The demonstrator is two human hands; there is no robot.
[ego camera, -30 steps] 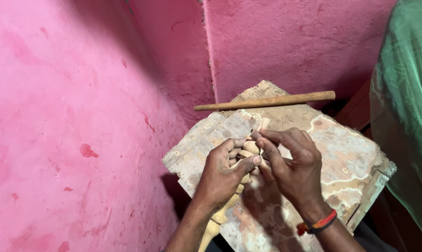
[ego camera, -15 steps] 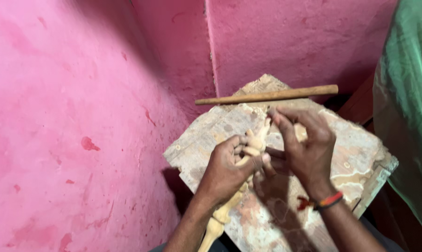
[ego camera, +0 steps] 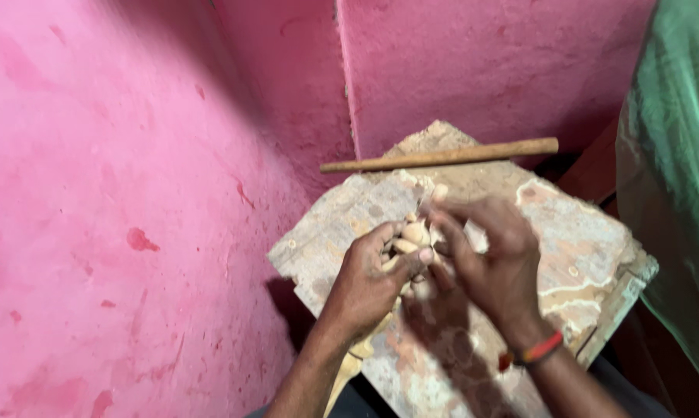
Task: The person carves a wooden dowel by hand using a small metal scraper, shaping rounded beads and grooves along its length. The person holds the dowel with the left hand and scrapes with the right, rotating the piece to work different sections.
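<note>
Holding: both hands meet over the middle of the bench, closed together on a small pale carving (ego camera: pixel 413 232)
Carving: light wood, lumpy and rounded; it sits between the fingertips, raised just above the board, its exact form too blurred to tell
Left hand (ego camera: pixel 369 279): grip narrow, fingers and thumb curled round the carving's near side
Right hand (ego camera: pixel 492 259): grip closed on the carving's far side, fingers bent over it; a red and orange band (ego camera: pixel 539 348) on the wrist
Pale strip (ego camera: pixel 349 368): a length of light wood runs down below the left wrist; whether it joins the carving I cannot tell
Progress: the piece looks partly shaped, raw and unpainted; by my reading the work is mid-way, with finishing left
Bench (ego camera: pixel 589 248): worn, stained board, set cornerwise
Stick (ego camera: pixel 442 157): round wooden rod lying across the far corner, well apart from the hands
Walls (ego camera: pixel 117 193): pink, rough plaster
Cloth (ego camera: pixel 674 178): green, at the right edge
</note>
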